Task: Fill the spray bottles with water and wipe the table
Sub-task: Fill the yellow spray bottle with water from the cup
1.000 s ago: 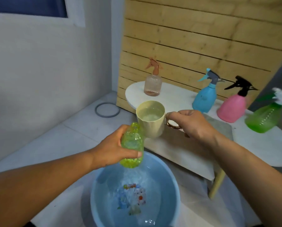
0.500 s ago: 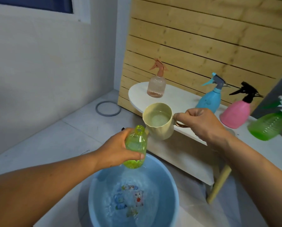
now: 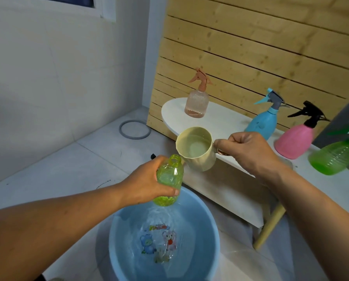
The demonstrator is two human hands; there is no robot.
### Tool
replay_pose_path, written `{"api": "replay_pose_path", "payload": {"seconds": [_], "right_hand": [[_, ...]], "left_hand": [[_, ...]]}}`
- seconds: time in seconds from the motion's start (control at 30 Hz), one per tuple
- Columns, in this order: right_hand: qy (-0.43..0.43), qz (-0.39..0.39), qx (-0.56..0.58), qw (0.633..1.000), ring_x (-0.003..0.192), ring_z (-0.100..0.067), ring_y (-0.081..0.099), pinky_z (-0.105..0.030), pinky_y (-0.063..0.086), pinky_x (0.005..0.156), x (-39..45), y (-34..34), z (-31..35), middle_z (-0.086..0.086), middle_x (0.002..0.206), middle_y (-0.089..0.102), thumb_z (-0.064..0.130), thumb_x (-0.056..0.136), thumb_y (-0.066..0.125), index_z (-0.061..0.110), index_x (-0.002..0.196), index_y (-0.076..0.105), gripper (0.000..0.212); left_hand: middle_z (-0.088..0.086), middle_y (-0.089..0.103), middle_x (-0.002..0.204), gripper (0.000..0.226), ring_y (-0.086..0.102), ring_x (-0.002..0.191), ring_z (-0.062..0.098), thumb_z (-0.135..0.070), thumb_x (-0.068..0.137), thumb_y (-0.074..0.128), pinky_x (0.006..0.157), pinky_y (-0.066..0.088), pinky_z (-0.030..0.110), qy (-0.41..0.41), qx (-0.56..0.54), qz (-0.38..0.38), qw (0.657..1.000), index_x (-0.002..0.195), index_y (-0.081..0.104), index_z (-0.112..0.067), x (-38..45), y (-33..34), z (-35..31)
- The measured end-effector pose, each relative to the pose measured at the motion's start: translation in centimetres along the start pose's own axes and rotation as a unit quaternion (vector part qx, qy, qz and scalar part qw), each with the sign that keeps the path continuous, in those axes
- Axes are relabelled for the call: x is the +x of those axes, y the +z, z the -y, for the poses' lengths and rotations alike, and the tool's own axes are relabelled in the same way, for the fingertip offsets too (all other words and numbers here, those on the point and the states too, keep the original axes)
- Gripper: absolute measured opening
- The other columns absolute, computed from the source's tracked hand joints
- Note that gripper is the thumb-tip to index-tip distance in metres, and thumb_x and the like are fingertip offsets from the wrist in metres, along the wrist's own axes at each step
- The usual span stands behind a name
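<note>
My left hand (image 3: 147,182) grips a yellow-green spray bottle body (image 3: 169,180) with no spray head, its open neck upward, above a blue basin (image 3: 214,240) of water. My right hand (image 3: 248,153) holds a cream cup (image 3: 195,149) by its handle. The cup holds water and its lower rim sits right beside the bottle's neck. On the white table (image 3: 226,122) stand a peach spray bottle (image 3: 197,100), a blue one (image 3: 264,120), a pink one (image 3: 297,138) and a green one (image 3: 335,155).
A slatted wooden panel (image 3: 250,47) backs the table. A grey ring (image 3: 134,129) lies on the tiled floor by the white wall. A wooden table leg (image 3: 269,228) slants down right of the basin. A small black thing (image 3: 153,156) lies on the floor behind my left hand.
The cup and the bottle stay close together above the basin. The cup now leans a little more toward the bottle's neck. My view has shifted slightly.
</note>
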State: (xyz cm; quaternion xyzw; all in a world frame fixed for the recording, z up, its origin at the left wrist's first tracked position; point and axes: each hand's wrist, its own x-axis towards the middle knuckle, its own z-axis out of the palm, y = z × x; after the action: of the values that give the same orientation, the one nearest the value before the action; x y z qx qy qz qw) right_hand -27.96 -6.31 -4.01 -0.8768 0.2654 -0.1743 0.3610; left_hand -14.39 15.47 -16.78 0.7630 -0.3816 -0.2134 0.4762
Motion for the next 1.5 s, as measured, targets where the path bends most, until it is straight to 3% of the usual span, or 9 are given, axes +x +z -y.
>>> {"api": "replay_pose_path", "payload": {"seconds": [0.13, 0.33, 0.67, 0.87, 1.0, 1.17, 1.33, 1.5], "right_hand": [[-0.007, -0.002, -0.015, 1.000, 0.042, -0.005, 0.032, -0.025, 0.032, 0.047, -0.1, 0.2, 0.2, 0.011, 0.044, 0.036, 0.046, 0.079, 0.076, 0.004, 0.064, 0.057, 0.048], [-0.025, 0.000, -0.034, 0.999, 0.038, -0.006, 0.031, -0.015, 0.027, 0.036, -0.2, 0.6, 0.8, 0.013, 0.040, 0.034, 0.046, 0.079, 0.076, 0.025, 0.050, 0.056, 0.041], [-0.054, -0.010, -0.069, 0.996, 0.038, -0.005, 0.037, -0.016, 0.029, 0.038, -0.4, 1.0, 1.2, 0.012, 0.039, 0.038, 0.052, 0.080, 0.073, 0.033, 0.052, 0.060, 0.036], [-0.061, -0.012, -0.075, 0.995, 0.038, -0.004, 0.040, -0.016, 0.031, 0.039, -0.7, 1.0, 1.7, 0.013, 0.039, 0.040, 0.048, 0.083, 0.073, 0.036, 0.052, 0.061, 0.035], [-0.062, -0.018, -0.081, 0.995, 0.041, -0.005, 0.040, -0.025, 0.033, 0.047, -0.8, 1.0, 1.9, 0.012, 0.040, 0.040, 0.048, 0.082, 0.073, 0.034, 0.053, 0.060, 0.035], [-0.063, -0.019, -0.085, 0.994, 0.042, -0.006, 0.039, -0.028, 0.034, 0.048, -1.0, 0.9, 2.2, 0.012, 0.040, 0.040, 0.048, 0.082, 0.072, 0.032, 0.053, 0.059, 0.036], [-0.062, -0.033, -0.094, 0.993, 0.044, -0.008, 0.037, -0.031, 0.037, 0.050, -1.1, 1.0, 2.3, 0.011, 0.040, 0.041, 0.047, 0.082, 0.073, 0.019, 0.050, 0.053, 0.046], [-0.072, -0.038, -0.095, 0.992, 0.042, -0.007, 0.039, -0.028, 0.036, 0.049, -1.2, 1.0, 2.3, 0.011, 0.041, 0.042, 0.046, 0.082, 0.073, 0.021, 0.049, 0.054, 0.045]], "left_hand": [[-0.017, 0.068, 0.111, 0.075, 0.066, 0.100, -0.002, -0.045, 0.063, 0.093, 0.085, 0.061, 0.028, -0.001, 0.005, -0.006, 1.000, 0.126, 0.052, -0.044, 0.0, -0.3, 0.1], [-0.017, 0.067, 0.113, 0.076, 0.066, 0.102, 0.001, -0.041, 0.065, 0.094, 0.087, 0.060, 0.031, 0.001, 0.013, -0.008, 1.000, 0.128, 0.052, -0.042, -0.2, -0.5, 0.2], [-0.015, 0.067, 0.111, 0.073, 0.066, 0.100, 0.003, -0.040, 0.067, 0.093, 0.082, 0.059, 0.025, 0.001, 0.024, -0.013, 1.000, 0.127, 0.051, -0.042, -0.5, -0.7, 0.3], [-0.015, 0.066, 0.112, 0.074, 0.066, 0.101, 0.005, -0.040, 0.068, 0.093, 0.085, 0.060, 0.030, 0.003, 0.025, -0.012, 1.000, 0.128, 0.051, -0.040, -0.7, -0.8, 0.2], [-0.014, 0.066, 0.111, 0.074, 0.066, 0.100, 0.005, -0.039, 0.068, 0.093, 0.084, 0.060, 0.029, 0.006, 0.025, -0.012, 1.000, 0.128, 0.051, -0.040, -0.8, -0.8, 0.2], [-0.014, 0.066, 0.111, 0.075, 0.066, 0.101, 0.004, -0.040, 0.068, 0.093, 0.084, 0.061, 0.029, 0.008, 0.025, -0.010, 1.000, 0.129, 0.050, -0.041, -0.9, -0.6, 0.2], [-0.015, 0.067, 0.111, 0.074, 0.066, 0.100, 0.003, -0.040, 0.067, 0.093, 0.084, 0.061, 0.030, 0.008, 0.023, -0.012, 1.000, 0.128, 0.050, -0.043, -1.0, -0.5, 0.2], [-0.013, 0.067, 0.113, 0.075, 0.066, 0.102, 0.004, -0.039, 0.068, 0.094, 0.087, 0.061, 0.033, 0.011, 0.022, -0.009, 1.000, 0.129, 0.051, -0.040, -1.0, -0.5, 0.2]]}}
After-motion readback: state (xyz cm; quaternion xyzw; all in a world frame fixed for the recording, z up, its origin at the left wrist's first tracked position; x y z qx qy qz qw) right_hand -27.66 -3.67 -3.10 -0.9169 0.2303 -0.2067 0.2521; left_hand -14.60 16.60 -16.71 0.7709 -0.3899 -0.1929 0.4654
